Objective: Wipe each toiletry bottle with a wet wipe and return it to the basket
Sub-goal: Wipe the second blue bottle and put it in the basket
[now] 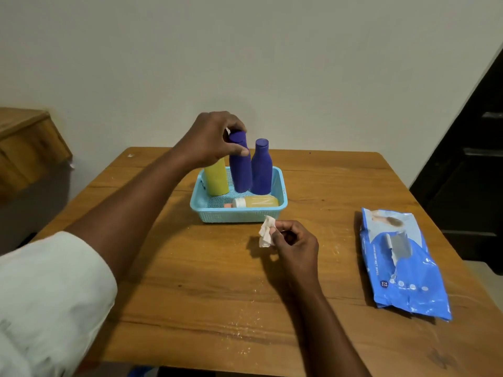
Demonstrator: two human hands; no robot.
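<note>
Surface (190, 295): wooden top, pale streaks and specks across the middle, set against a plain wall.

Basket (239, 214): light blue plastic mesh, rectangular, toward the far middle of the surface.

Yellow bottle (217, 178): upright in the basket's left rear corner, its top hidden behind the left hand.

Held bottle (240, 167): dark blue, standing in the basket between the yellow bottle and the other blue one, tilted slightly left. Whether its base rests on the basket floor cannot be told.

Second blue bottle (261, 167): same dark blue, upright at the right rear, just beside the held bottle.

Small bottle (255, 201): amber-yellow, white collar and pinkish cap, lying on its side along the basket's front wall, cap to the left.

Left hand (211, 140): reaches in from the left, pale sleeve rolled up on the arm; fingers curled round the neck and cap of the held bottle.

Right hand (295, 242): low over the surface, just in front of the basket; thumb and fingers pinch a crumpled white wipe (266, 232).

Wipes pack (402, 262): blue soft packet, flat on the right of the surface, well apart from the basket, its flap lifted.
</note>
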